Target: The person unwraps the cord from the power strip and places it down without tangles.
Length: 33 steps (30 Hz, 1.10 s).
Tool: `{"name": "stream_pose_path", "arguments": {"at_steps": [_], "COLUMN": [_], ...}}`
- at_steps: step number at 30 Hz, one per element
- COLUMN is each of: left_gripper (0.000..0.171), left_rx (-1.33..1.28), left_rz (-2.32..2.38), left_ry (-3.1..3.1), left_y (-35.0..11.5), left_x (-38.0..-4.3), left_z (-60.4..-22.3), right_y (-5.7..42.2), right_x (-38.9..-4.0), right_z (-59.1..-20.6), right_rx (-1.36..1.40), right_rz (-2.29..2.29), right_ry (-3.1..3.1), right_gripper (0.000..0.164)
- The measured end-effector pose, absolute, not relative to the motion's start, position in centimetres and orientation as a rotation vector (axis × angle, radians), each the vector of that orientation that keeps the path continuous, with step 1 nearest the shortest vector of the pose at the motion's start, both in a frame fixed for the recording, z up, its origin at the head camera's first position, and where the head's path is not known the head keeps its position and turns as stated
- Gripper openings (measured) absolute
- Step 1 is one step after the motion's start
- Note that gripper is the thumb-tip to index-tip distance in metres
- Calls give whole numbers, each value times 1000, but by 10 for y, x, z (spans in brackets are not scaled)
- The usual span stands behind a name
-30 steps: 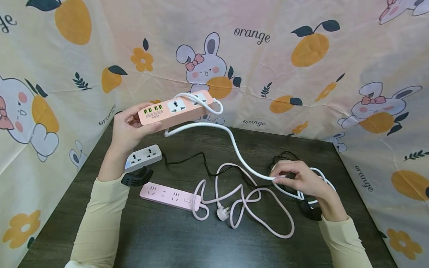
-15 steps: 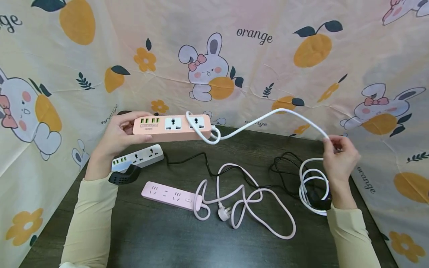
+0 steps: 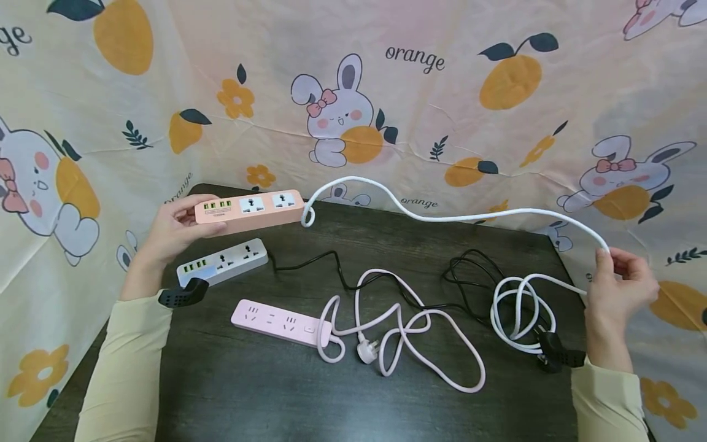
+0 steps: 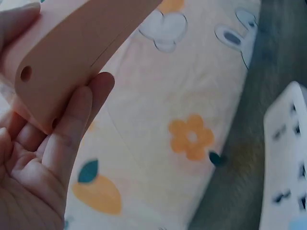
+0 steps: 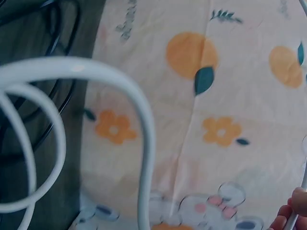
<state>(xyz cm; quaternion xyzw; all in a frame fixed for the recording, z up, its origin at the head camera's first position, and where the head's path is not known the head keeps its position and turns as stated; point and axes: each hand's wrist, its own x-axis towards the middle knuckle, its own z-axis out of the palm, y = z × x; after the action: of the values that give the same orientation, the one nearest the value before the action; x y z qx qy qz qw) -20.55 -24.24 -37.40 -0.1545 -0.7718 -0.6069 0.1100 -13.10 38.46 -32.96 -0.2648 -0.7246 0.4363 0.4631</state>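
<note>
A peach power strip (image 3: 259,213) with USB ports and two sockets is held up off the table by my left hand (image 3: 175,228), thumb and fingers gripping its left end. In the left wrist view the fingers wrap the end of the peach strip (image 4: 62,62). From its right end a white cord (image 3: 442,218) runs through the air to my right hand (image 3: 621,282), which pinches it. Beyond that hand the cord drops to a loose white coil (image 3: 497,313) on the table. In the right wrist view the white cord (image 5: 146,143) bends close to the camera.
Below the peach strip lies a white power strip (image 3: 226,261) with a black cord (image 3: 304,267) running right into a tangle. In front of it is a pink power strip (image 3: 278,322), its pink cord (image 3: 475,368) looped around a plug (image 3: 367,351). A printed cloth (image 3: 420,123) hangs behind the dark table (image 3: 276,399).
My right hand has moved right along with the cord, drawing it out. The loop over the peach strip's sockets has come off. My left hand has shifted left and lower with the strip.
</note>
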Motion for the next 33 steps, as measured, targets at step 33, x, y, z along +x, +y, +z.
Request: {"name": "stream_pose_path", "arguments": {"at_steps": [33], "left_gripper": [67], "left_rx": [184], "left_rz": [-1523], "left_ry": [-2674], "left_y": [-297], "left_x": [-229], "left_z": [-450], "right_y": [395], "right_x": [-131], "right_z": [-400], "right_rx": [-359], "right_rz": [630], "right_ry": [-2632], "right_gripper": [11]}}
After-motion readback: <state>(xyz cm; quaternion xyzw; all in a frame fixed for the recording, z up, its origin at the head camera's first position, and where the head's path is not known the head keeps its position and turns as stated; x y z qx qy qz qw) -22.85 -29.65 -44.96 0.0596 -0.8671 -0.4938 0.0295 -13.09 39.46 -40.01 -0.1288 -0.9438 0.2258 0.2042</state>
